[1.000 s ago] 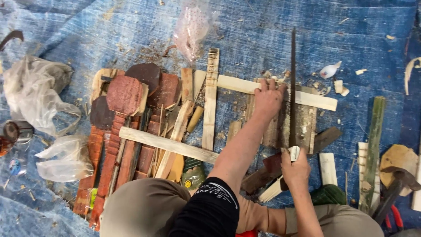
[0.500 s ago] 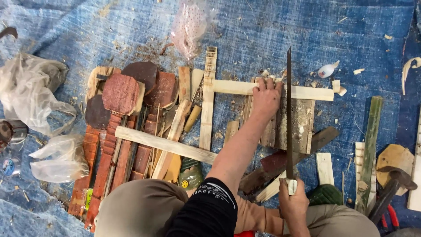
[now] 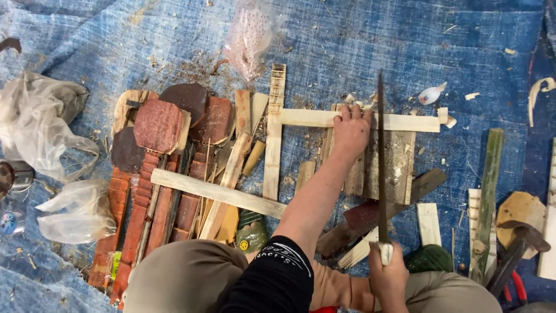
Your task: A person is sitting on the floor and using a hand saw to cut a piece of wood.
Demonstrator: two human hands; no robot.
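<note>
My left hand presses flat on a pale wooden strip that lies crosswise on a worn wooden block. My right hand is closed round the pale handle of a thin saw. Its long dark blade runs away from me, across the strip just right of my left fingers. A second pale strip stands at a right angle to the first at its left end. Sawdust and chips lie around the cut.
A blue tarpaulin covers the floor. Reddish carved wood pieces and loose slats are piled at left, beside crumpled plastic bags. At right lie a green bamboo strip, a hammer and red-handled pliers.
My right hand has drawn the saw back toward me, so the blade tip has slid nearer. The left hand has stayed on the strip.
</note>
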